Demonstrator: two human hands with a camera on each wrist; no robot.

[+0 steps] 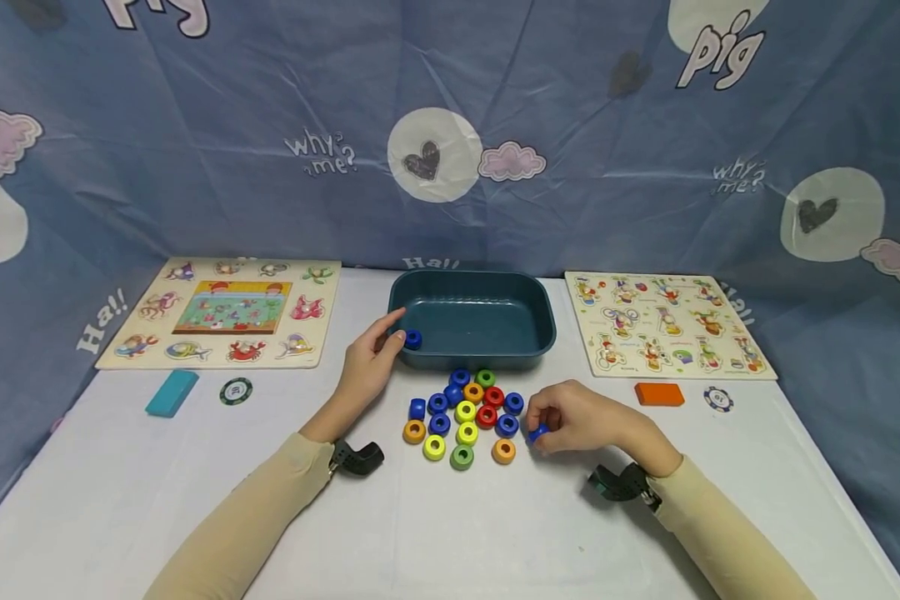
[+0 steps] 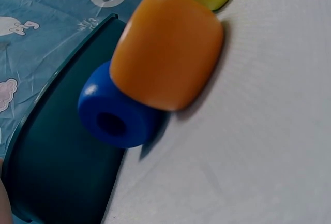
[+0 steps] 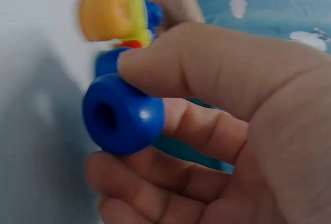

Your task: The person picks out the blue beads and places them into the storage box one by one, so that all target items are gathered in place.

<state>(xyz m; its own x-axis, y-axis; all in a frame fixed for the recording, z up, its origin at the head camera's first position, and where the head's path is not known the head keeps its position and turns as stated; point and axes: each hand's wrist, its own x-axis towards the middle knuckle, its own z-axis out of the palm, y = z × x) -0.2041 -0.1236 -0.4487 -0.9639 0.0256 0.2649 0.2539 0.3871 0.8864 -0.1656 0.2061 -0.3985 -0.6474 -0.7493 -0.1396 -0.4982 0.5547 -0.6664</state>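
My left hand [image 1: 371, 358] is at the left end of a dark teal tray [image 1: 536, 362], thumb and index finger spread apart. Beside its thumb tip, a blue bead [image 1: 414, 339] shows within the tray's outline; whether the thumb touches it is unclear. To the right of the loose beads, my right hand [image 1: 573, 417] pinches another blue bead [image 3: 124, 115] between thumb and fingers, its hole showing in the right wrist view. Several beads lie on the table in front of the tray, among them a red bead [image 1: 487, 417], a yellow bead [image 1: 434, 447] and an orange bead [image 1: 504, 452].
Picture puzzle boards flank the tray, a sea-animal board [image 1: 307, 333] on the left and a figure board [image 1: 592, 333] on the right. Nearer lie a teal block [image 1: 172, 393], an orange block [image 1: 659, 394] and two chips [image 1: 236, 391]. A patterned blue cloth [image 1: 450, 225] hangs behind.
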